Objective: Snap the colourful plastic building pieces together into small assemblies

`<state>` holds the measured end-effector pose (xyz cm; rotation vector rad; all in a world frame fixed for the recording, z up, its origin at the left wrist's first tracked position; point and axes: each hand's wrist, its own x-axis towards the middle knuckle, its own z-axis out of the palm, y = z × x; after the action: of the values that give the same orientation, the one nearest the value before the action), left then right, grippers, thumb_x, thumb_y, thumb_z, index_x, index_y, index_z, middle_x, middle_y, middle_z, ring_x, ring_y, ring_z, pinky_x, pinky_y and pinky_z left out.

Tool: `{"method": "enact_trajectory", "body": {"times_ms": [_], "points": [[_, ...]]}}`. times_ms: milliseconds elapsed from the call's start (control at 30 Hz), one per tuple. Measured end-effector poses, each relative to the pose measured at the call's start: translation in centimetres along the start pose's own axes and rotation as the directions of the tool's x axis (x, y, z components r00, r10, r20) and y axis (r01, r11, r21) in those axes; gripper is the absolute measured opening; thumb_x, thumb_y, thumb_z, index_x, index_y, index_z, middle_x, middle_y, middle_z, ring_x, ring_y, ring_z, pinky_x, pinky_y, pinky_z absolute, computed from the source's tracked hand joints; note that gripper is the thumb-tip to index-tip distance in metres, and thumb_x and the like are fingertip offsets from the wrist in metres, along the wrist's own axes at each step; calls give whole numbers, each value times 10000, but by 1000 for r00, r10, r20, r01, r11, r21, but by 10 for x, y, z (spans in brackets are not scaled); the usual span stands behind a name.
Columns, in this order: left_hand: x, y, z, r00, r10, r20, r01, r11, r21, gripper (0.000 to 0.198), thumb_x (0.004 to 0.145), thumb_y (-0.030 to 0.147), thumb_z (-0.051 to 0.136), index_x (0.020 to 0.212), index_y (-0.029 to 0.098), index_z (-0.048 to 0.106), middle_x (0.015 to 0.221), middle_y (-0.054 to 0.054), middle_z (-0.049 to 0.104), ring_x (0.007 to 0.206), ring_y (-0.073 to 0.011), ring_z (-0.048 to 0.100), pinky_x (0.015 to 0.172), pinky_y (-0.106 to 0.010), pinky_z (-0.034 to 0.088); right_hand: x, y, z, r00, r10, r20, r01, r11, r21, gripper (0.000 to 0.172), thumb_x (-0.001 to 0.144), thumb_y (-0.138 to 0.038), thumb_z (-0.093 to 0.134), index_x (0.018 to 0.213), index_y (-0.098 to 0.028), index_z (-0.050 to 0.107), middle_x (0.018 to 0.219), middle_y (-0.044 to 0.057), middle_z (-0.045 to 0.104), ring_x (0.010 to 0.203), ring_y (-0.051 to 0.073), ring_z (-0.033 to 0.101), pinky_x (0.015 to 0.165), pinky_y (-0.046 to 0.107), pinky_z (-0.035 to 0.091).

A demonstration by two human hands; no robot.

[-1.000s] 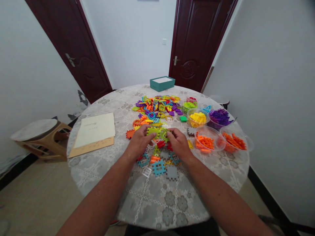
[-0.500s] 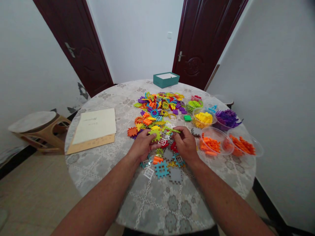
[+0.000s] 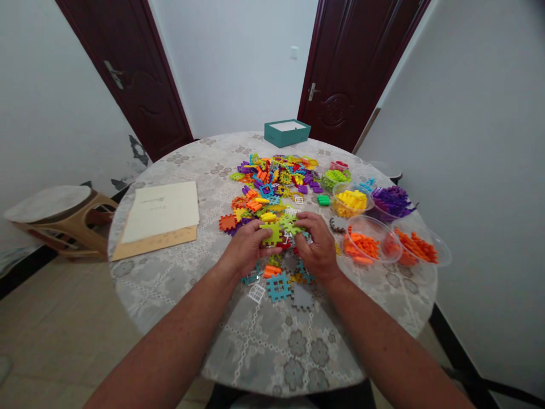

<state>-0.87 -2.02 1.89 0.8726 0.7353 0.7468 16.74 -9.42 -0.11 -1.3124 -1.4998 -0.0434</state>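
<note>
Between thumb and fingers, my left hand point(image 3: 246, 248) grips a solid yellow-green toothed building tile point(image 3: 271, 233). My right hand point(image 3: 317, 245) pinches a second yellow-green building tile point(image 3: 290, 224), which has openings in it. The two tiles are held edge to edge above the pile; I cannot tell whether their teeth are joined. Just below my hands lie orange cylinder pieces point(image 3: 273, 271), a blue window-frame tile point(image 3: 279, 287), a grey tile point(image 3: 302, 296) and a white window lattice point(image 3: 256, 293). Parts of the pile are hidden behind my fingers.
A heap of mixed colourful pieces point(image 3: 276, 176) spreads beyond my hands. Clear bowls hold yellow pieces point(image 3: 351, 201), orange pieces point(image 3: 361, 245) and purple pieces point(image 3: 392, 201) on the right. Paper sheets point(image 3: 162, 213) lie at left; a green box point(image 3: 286, 135) stands at the back.
The right-hand tile has turned from nearly edge-on to facing me and moved left, up to the left-hand tile. The view has shifted slightly.
</note>
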Motion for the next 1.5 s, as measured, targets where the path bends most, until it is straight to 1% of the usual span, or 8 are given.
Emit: {"method": "enact_trajectory", "body": {"times_ms": [367, 500, 700, 900, 1033, 1133, 1267, 1500], "points": [[-1, -5, -3, 994, 27, 109, 9, 949, -316, 404, 743, 93, 664, 1140, 150, 711, 1056, -103, 748, 836, -180, 721, 731, -299, 612, -6, -11, 17, 945, -237, 227, 241, 970, 10, 444, 981, -152, 579, 1404, -287, 587, 1463, 119, 577, 1424, 288, 506, 1178, 573, 451], [2, -4, -5, 994, 93, 63, -65, 935, -349, 185, 806, 121, 695, 991, 124, 703, 990, -91, 746, 814, -165, 716, 691, -273, 614, -7, -19, 15, 919, -306, 251, 295, 952, 81, 524, 973, -146, 576, 1468, -311, 538, 1496, 85, 582, 1483, 289, 451, 1204, 588, 420], [14, 17, -27, 986, 115, -121, -149, 933, -328, 250, 833, 127, 664, 1082, 153, 652, 1066, -140, 780, 838, -243, 778, 522, -245, 564, 1, 5, 0, 995, -89, 53, 94, 991, -99, 323, 987, -152, 535, 1268, -241, 668, 1293, 112, 694, 1236, 267, 633, 1089, 505, 508], [26, 41, -55, 968, 94, -231, -188, 884, -428, 235, 844, 100, 571, 1043, 74, 694, 948, -135, 789, 658, -164, 741, 408, -189, 450, 3, 25, 1, 944, -32, 330, 144, 936, -322, 180, 977, -239, 618, 1111, -174, 718, 1056, 137, 745, 1019, 299, 660, 965, 486, 524], [33, 39, -63, 962, 99, -255, -211, 863, -459, 215, 860, 93, 571, 1021, 74, 712, 909, -112, 788, 681, -160, 746, 442, -187, 495, -3, 6, 12, 859, -60, 508, 171, 970, -174, 155, 1006, -247, 598, 1083, -212, 727, 1016, 88, 763, 978, 253, 678, 933, 426, 534], [38, 33, -65, 964, 84, -252, -198, 860, -470, 187, 860, 80, 597, 1013, 79, 705, 936, -123, 789, 767, -187, 769, 589, -244, 612, 1, 5, 11, 875, -65, 480, 118, 990, -81, 226, 1020, -211, 548, 1171, -237, 714, 1143, 74, 765, 1083, 226, 691, 990, 398, 530], [40, 28, -61, 974, 105, -199, -188, 866, -463, 145, 834, 60, 634, 961, 117, 674, 915, -118, 783, 823, -210, 779, 655, -277, 644, 23, 23, -2, 902, 80, 424, 58, 951, -303, 253, 996, -186, 538, 1161, -198, 729, 1176, 112, 756, 1121, 254, 682, 1037, 421, 503], [33, 24, -52, 988, 133, -73, -151, 878, -454, 287, 786, 63, 690, 1060, 145, 670, 1040, -141, 784, 956, -246, 781, 773, -307, 650, 46, 38, 5, 818, 243, 522, 122, 812, -570, 257, 939, -338, 666, 1143, -211, 755, 1288, 141, 696, 1244, 306, 596, 1071, 421, 434]]}}
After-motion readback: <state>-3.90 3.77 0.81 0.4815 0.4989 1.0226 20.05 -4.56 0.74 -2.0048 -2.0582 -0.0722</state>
